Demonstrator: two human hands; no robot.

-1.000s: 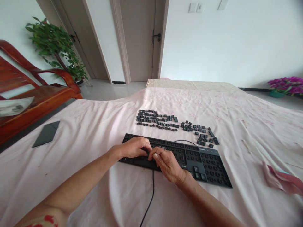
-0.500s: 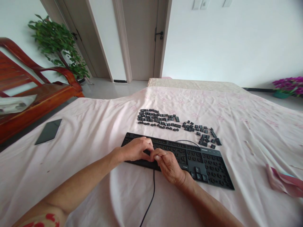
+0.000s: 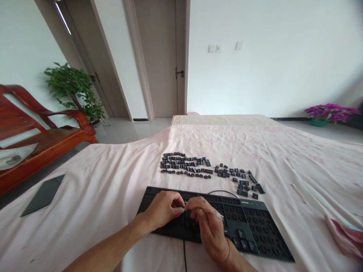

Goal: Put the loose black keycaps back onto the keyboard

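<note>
A black keyboard (image 3: 255, 230) lies on the pink cloth, most of its keycaps off and the arrow keys still in place. Over its left-middle part my left hand (image 3: 164, 207) is closed, thumb and forefinger pinched together. My right hand (image 3: 209, 224) meets it there, fingers bent and pinched close to the left fingertips. Whatever is between the fingertips is too small to make out. A pale bit shows at the right hand's outer fingers. Beyond the keyboard, loose black keycaps (image 3: 172, 165) lie in rows, with a further group of keycaps (image 3: 243, 182) to the right.
A dark phone-like slab (image 3: 44, 194) lies at left on the cloth (image 3: 107, 196). To the right are a thin white stick (image 3: 299, 193) and a pink fabric piece (image 3: 343, 236). A cable (image 3: 185, 255) runs toward me. A wooden bench (image 3: 56, 128) stands at left.
The view has tilted up, so everything sits lower in the picture. My hands stay over the keyboard; the right hand has turned more upright, and the fingertips remain together.
</note>
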